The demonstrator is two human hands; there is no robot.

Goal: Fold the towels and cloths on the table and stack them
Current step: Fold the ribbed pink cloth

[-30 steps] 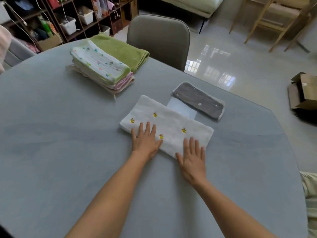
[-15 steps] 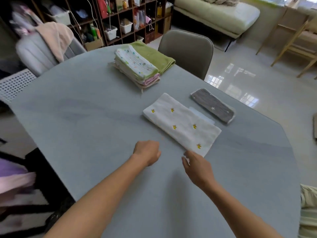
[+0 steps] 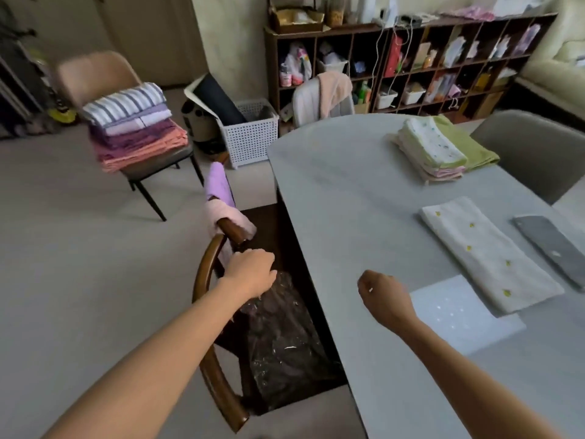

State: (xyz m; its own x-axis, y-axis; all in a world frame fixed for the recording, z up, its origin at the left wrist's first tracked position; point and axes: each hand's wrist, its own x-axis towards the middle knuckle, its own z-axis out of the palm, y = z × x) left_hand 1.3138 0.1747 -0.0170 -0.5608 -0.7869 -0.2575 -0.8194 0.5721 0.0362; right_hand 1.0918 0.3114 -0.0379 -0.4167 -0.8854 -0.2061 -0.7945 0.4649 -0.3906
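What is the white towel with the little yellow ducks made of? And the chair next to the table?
The white towel looks like soft woven cotton with a matte, slightly crinkled surface; the yellow marks seem printed or stitched. The chair beside the table looks like dark brown wood with a smooth, glossy curved rail, probably varnished.

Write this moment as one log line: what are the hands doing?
left hand: reaching at pink cloth on wooden chair | right hand: curled, empty, over table | duck-print cloth: folded, unstacked

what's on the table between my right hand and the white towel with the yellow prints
In the head view, a pale translucent sheet lies between the right hand and the white towel.
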